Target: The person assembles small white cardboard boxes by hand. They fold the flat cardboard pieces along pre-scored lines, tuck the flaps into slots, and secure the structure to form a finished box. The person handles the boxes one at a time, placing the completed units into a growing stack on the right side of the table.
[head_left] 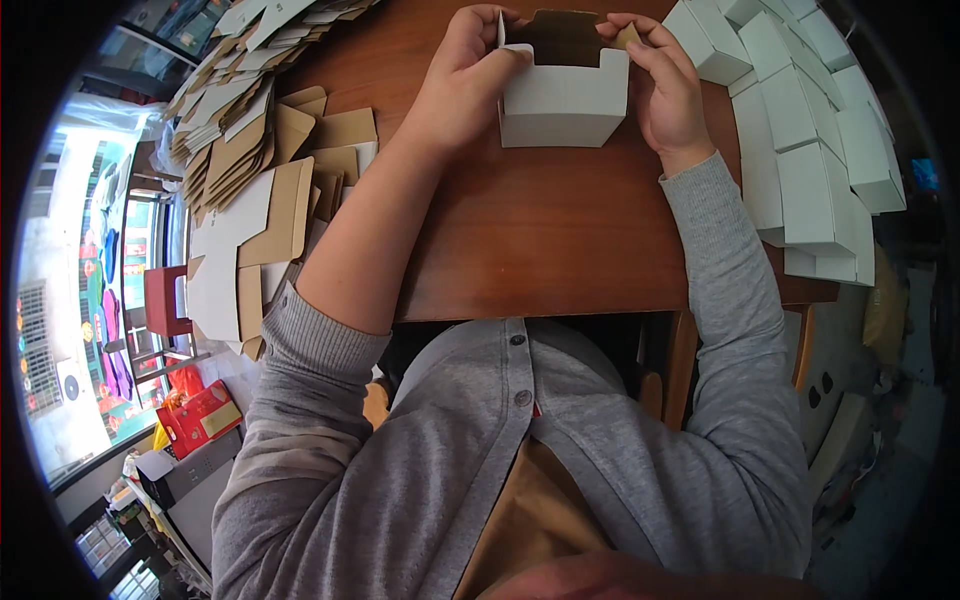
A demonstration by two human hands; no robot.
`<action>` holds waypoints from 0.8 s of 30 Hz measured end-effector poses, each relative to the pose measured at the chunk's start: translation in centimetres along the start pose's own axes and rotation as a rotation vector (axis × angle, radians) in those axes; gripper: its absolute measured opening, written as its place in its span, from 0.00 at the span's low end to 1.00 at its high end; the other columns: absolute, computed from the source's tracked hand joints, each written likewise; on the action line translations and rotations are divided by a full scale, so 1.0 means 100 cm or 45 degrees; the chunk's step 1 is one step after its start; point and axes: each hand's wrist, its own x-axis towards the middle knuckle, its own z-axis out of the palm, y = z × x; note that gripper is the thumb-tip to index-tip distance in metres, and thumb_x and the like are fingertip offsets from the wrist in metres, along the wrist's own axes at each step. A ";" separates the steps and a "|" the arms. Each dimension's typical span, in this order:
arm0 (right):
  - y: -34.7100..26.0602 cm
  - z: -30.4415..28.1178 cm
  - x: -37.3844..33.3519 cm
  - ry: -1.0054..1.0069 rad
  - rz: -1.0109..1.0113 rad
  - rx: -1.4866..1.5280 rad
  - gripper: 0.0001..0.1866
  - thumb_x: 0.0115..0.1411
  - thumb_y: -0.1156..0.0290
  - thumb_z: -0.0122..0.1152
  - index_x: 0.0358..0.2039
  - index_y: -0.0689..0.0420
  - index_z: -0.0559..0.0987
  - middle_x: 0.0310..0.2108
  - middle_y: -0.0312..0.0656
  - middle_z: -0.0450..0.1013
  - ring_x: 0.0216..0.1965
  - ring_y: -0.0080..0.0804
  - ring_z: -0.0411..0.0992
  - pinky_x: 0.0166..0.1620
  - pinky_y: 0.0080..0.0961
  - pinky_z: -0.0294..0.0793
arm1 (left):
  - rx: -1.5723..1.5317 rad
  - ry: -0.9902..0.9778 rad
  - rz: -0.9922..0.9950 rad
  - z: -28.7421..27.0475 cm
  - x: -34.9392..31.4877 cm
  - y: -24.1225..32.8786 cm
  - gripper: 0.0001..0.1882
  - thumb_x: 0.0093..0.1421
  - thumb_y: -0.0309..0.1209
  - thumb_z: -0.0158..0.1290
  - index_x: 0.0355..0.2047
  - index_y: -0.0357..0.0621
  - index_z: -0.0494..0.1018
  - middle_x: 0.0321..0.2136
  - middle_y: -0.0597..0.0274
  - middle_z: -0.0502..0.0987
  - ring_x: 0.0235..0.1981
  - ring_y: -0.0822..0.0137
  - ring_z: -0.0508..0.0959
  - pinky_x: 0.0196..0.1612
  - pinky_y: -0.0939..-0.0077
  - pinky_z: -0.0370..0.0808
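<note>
A small white cardboard box [562, 108] with a brown inside stands on the wooden table, its top open and a brown flap raised at the back. My left hand [468, 75] grips the box's left side, thumb over the upper front corner and fingers behind the white side flap. At the right side, my right hand [668, 85] pinches a small brown flap [627, 36] between thumb and fingers. Parts of the fingers on both hands are hidden behind the cardboard.
Flat, unfolded box blanks [240, 150], white and brown, are piled along the left of the wooden table [540, 240]. Several folded white boxes [805, 120] are stacked at its right edge. A dark red stool [167, 300] and a red carton [203, 418] lie beyond on the left.
</note>
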 end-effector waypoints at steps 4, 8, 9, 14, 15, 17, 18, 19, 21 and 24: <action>-0.001 0.000 0.000 -0.021 0.015 -0.029 0.21 0.69 0.70 0.50 0.59 0.64 0.75 0.56 0.46 0.75 0.60 0.35 0.70 0.65 0.32 0.65 | -0.021 0.013 0.033 0.001 0.003 -0.006 0.20 0.67 0.20 0.47 0.58 0.37 0.61 0.53 0.57 0.71 0.54 0.68 0.71 0.60 0.71 0.67; -0.004 0.008 0.000 0.004 -0.034 -0.117 0.18 0.69 0.70 0.52 0.56 0.61 0.76 0.51 0.40 0.76 0.52 0.27 0.71 0.58 0.24 0.69 | -0.050 0.012 0.131 0.000 0.005 -0.016 0.20 0.67 0.19 0.49 0.58 0.37 0.61 0.54 0.56 0.72 0.56 0.67 0.71 0.61 0.71 0.67; -0.012 0.014 -0.002 0.016 -0.011 -0.116 0.17 0.68 0.71 0.54 0.55 0.61 0.75 0.50 0.38 0.74 0.49 0.23 0.70 0.56 0.21 0.67 | -0.047 0.009 0.132 -0.001 0.005 -0.015 0.20 0.67 0.19 0.49 0.58 0.37 0.61 0.54 0.56 0.72 0.56 0.67 0.71 0.61 0.71 0.67; -0.014 0.014 -0.004 0.047 0.038 -0.121 0.17 0.65 0.75 0.55 0.54 0.60 0.75 0.49 0.35 0.73 0.46 0.19 0.68 0.54 0.18 0.66 | -0.117 0.012 0.005 0.005 0.001 -0.002 0.20 0.67 0.19 0.49 0.58 0.38 0.62 0.54 0.55 0.72 0.57 0.66 0.72 0.62 0.69 0.67; -0.014 0.015 -0.004 0.059 0.041 -0.127 0.17 0.65 0.75 0.54 0.54 0.60 0.75 0.49 0.35 0.73 0.46 0.19 0.68 0.54 0.18 0.66 | -0.126 0.016 -0.025 0.006 0.000 0.002 0.20 0.67 0.18 0.50 0.58 0.38 0.62 0.54 0.55 0.73 0.57 0.65 0.72 0.62 0.69 0.67; -0.013 0.015 -0.003 0.079 0.042 -0.133 0.17 0.64 0.75 0.54 0.54 0.59 0.75 0.49 0.35 0.73 0.47 0.20 0.68 0.55 0.18 0.67 | -0.178 0.021 -0.086 0.009 -0.003 0.010 0.22 0.65 0.18 0.50 0.58 0.38 0.62 0.54 0.54 0.73 0.56 0.64 0.73 0.62 0.69 0.68; -0.013 0.016 -0.003 0.085 0.041 -0.132 0.17 0.64 0.75 0.53 0.54 0.59 0.75 0.49 0.35 0.73 0.47 0.20 0.69 0.55 0.18 0.67 | -0.219 0.022 -0.117 0.012 -0.005 0.015 0.23 0.63 0.18 0.50 0.59 0.39 0.62 0.54 0.54 0.73 0.56 0.64 0.74 0.62 0.69 0.68; -0.013 0.016 -0.003 0.092 0.039 -0.131 0.17 0.64 0.75 0.53 0.54 0.59 0.75 0.49 0.35 0.73 0.48 0.20 0.69 0.55 0.19 0.67 | -0.261 0.023 -0.148 0.013 -0.007 0.017 0.24 0.62 0.17 0.50 0.59 0.39 0.63 0.54 0.54 0.73 0.56 0.64 0.74 0.62 0.68 0.68; -0.013 0.016 -0.004 0.102 0.040 -0.122 0.17 0.65 0.75 0.52 0.54 0.59 0.75 0.49 0.36 0.73 0.49 0.21 0.69 0.56 0.19 0.67 | -0.347 -0.097 -0.154 0.004 -0.006 0.017 0.26 0.59 0.17 0.50 0.59 0.39 0.63 0.53 0.54 0.74 0.55 0.63 0.75 0.61 0.68 0.69; -0.012 0.014 -0.004 0.099 0.032 -0.084 0.17 0.65 0.74 0.51 0.54 0.59 0.75 0.49 0.36 0.73 0.49 0.21 0.70 0.56 0.20 0.67 | -0.373 -0.178 -0.148 -0.005 -0.003 0.013 0.27 0.57 0.16 0.50 0.58 0.39 0.64 0.51 0.56 0.74 0.54 0.63 0.75 0.61 0.68 0.69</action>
